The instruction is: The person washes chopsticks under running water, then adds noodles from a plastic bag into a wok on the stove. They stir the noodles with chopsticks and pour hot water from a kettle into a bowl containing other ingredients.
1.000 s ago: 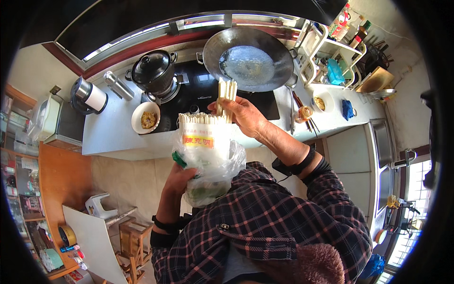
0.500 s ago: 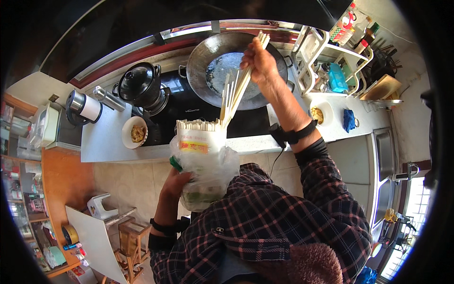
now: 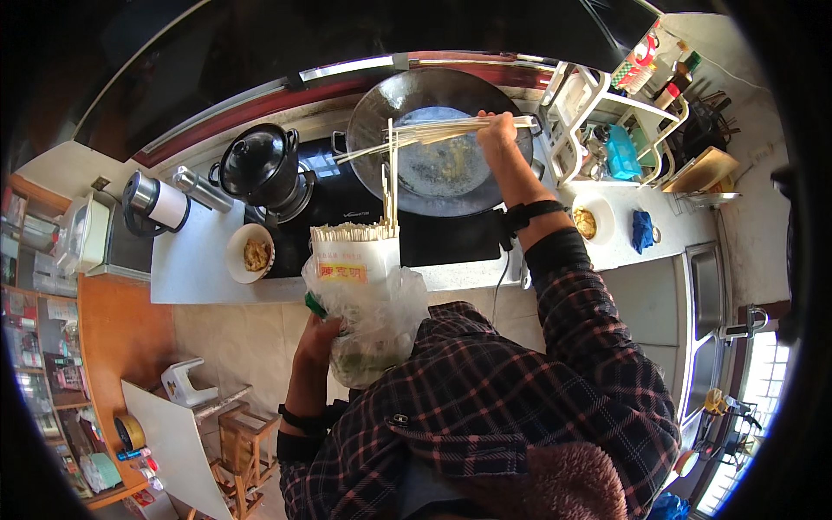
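A bundle of dried noodles (image 3: 429,133) lies nearly level above the large wok (image 3: 381,97), with my right hand (image 3: 497,136) closed round its right end. Its left end reaches past the wok's left rim. Liquid shows in the bottom of the wok. My left hand (image 3: 321,334) grips a white noodle packet (image 3: 381,253) in a crinkled clear plastic bag (image 3: 386,303), close to my body; some of its fingers are hidden by the bag. The packet's top is open, showing many noodle ends, and a few noodles stick up far above the rest.
On the black cooktop (image 3: 342,212), left of the wok, stands a lidded black pot (image 3: 256,159). Bowls of food flank the cooktop, a left bowl (image 3: 234,267) and a right bowl (image 3: 604,211). A silver kettle (image 3: 163,204), white rack (image 3: 598,87) and blue cloth (image 3: 641,230) also occupy the counter.
My right hand has moved right and slightly down, drawing the noodle bundle out of the packet and swinging it from steep to nearly level over the wok. The packet has shifted slightly left.
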Demonstrator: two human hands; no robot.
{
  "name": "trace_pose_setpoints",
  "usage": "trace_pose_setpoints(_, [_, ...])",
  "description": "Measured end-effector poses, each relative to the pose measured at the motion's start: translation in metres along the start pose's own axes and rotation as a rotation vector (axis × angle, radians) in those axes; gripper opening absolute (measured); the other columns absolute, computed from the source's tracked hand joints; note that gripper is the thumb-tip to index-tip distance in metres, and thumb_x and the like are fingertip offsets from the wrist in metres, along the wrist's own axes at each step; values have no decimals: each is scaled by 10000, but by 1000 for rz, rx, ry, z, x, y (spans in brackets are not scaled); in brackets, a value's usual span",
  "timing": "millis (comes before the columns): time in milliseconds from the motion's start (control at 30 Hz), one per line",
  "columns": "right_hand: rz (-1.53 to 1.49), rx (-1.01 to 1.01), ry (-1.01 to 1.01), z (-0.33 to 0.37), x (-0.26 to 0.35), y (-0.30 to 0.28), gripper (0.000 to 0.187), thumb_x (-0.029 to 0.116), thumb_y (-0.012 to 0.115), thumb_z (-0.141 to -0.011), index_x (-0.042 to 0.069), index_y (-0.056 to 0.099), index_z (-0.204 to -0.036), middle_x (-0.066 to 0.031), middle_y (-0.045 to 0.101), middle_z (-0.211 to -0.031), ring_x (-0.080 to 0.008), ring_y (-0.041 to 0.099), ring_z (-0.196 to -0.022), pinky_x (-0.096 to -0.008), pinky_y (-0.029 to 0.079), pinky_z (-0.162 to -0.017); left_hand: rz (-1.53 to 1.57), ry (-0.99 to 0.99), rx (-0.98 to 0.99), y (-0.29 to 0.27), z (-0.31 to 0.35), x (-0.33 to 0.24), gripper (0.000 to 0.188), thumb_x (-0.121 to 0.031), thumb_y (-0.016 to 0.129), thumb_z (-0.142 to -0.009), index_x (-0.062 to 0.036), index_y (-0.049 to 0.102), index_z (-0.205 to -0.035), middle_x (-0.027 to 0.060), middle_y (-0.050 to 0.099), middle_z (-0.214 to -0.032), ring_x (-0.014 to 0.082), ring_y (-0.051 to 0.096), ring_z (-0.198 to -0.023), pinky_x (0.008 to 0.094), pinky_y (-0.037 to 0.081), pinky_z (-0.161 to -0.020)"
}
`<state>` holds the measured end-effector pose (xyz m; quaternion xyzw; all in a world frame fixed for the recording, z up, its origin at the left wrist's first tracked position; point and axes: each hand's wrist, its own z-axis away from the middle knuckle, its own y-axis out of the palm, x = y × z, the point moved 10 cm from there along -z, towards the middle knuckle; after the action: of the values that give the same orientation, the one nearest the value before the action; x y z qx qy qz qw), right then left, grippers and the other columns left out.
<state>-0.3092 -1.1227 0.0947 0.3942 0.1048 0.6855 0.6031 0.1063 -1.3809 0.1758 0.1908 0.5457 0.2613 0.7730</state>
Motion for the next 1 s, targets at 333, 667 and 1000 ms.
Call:
trace_pose_setpoints(333, [420, 534, 357, 28, -21, -11, 486, 301, 411, -969, -76, 350, -1269, -250, 415, -1346, -386, 439, -1226, -464, 333, -1048, -27, -31, 47, -24, -11, 1, 568, -59, 566, -721, 8, 445, -1272, 119, 571, -1164, 238, 576, -1031, 360, 493, -859])
trace_pose_setpoints(667, [1225, 1076, -109, 151, 36, -11, 301, 239, 578, -884, 29, 592, -1099, -87, 632, -952, -166, 607, -834, -278, 459, -705, -113, -1, 15, -30, -9, -9, 604, -55, 534, -726, 23, 398, -1310, 134, 544, -1202, 239, 556, -1060, 355, 463, -889])
trace_pose_setpoints(1000, [1418, 1344, 246, 306, -42, -56, 483, 378, 720, -799, -20, 643, -1063, -44, 642, -868, -109, 534, -752, -246, 461, -694, -58, -46, 37, -18, -15, -7, 610, -9, 530, -732, 0, 378, -1323, 143, 540, -1204, 254, 561, -1066, 374, 473, -887])
